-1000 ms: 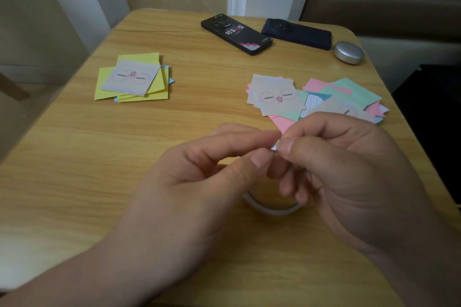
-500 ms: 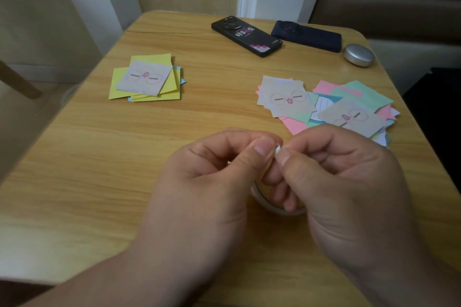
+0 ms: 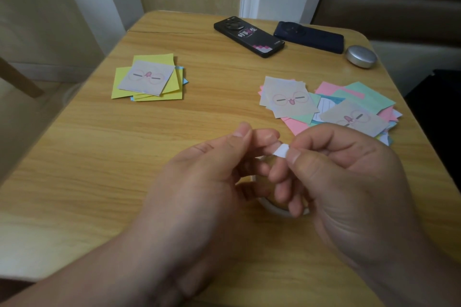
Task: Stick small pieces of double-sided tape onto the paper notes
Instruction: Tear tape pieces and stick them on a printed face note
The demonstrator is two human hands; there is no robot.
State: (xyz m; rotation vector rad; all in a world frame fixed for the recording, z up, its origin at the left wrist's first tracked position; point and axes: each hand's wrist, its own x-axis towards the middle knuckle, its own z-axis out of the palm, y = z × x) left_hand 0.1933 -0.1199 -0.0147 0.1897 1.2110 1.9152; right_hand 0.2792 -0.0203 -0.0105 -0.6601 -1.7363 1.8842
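Above the tape roll (image 3: 274, 210), right hand (image 3: 349, 177) pinches a tape piece (image 3: 281, 151) between thumb and forefinger; left hand (image 3: 207, 182) curled, one fingertip touching its other end, grip unclear. Loose notes (image 3: 287, 97) lie beyond the roll, right; yellow stack (image 3: 149, 77) beyond it, left.

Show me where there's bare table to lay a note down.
Bare tabletop lies between the yellow note stack and the scattered note pile, and on the near left beside the left hand. Crowded: the far right, with the black phone, blue phone, silver case and pile.
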